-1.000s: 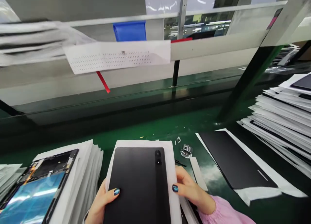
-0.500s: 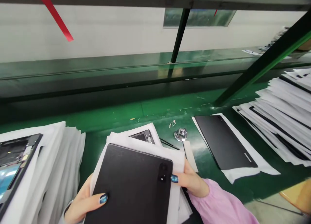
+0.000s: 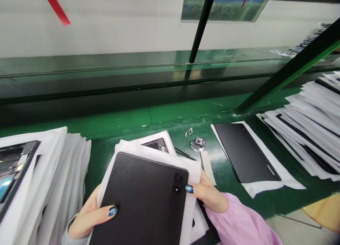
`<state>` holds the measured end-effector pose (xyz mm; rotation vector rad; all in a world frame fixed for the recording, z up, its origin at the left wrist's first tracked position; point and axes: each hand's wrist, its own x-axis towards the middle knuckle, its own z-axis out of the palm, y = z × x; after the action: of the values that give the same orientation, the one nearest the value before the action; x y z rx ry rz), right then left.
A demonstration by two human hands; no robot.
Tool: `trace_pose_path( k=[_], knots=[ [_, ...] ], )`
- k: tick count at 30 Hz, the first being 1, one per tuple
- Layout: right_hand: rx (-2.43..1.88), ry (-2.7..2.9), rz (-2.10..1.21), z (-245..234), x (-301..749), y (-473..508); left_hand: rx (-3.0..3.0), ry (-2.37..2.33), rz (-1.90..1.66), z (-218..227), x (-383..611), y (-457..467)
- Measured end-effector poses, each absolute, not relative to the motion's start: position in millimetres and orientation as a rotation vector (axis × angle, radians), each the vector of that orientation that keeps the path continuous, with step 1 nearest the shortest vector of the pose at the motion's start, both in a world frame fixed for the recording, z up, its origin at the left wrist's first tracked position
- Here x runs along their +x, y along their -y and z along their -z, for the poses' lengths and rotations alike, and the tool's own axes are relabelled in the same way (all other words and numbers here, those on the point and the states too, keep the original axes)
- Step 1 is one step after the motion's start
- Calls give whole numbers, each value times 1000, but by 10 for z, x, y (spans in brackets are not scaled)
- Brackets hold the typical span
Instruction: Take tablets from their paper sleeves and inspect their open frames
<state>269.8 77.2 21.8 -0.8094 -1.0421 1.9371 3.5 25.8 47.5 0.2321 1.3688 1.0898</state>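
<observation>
I hold a dark grey tablet back cover [image 3: 143, 199] with its white foam sheet [image 3: 195, 174] under it, tilted, low in the middle of the view. My left hand [image 3: 87, 216] grips its lower left edge, thumb on top. My right hand [image 3: 207, 191] grips the right edge beside the camera cut-out, thumb on the sheet. Beneath it lies another white sheet with an open tablet frame [image 3: 156, 144] partly showing.
A stack of white sheets topped by an open tablet frame [image 3: 13, 167] stands at the left. A second dark back cover [image 3: 245, 152] lies on a sheet at the right, beside a tall fanned stack [image 3: 310, 128]. A small metal part [image 3: 198, 144] lies on the green table [image 3: 127, 124].
The camera tilted down and the cover rose off the pile and turned clockwise in both hands, uncovering the tablet frame beneath. In the last half second it shifted only slightly.
</observation>
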Motion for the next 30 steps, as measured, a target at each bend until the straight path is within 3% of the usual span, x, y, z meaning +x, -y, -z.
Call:
trace_pose_path(
  k=[7, 18, 24, 30],
  knots=[
    [-824, 1009, -1811, -164, 2614, -823, 337, -1310, -1075, -411, -21, -287],
    [-1062, 1391, -1071, -192, 2474, -950, 220, -1331, -1352, -429, 99, -521],
    [-1079, 1722, -1376, -208, 2462, -967, -193, -1322, -1371, -465, 23, -621],
    [-966, 1275, -1840, -272, 2524, -1007, -201, -1287, -1373, -460, 52, -665]
  ],
)
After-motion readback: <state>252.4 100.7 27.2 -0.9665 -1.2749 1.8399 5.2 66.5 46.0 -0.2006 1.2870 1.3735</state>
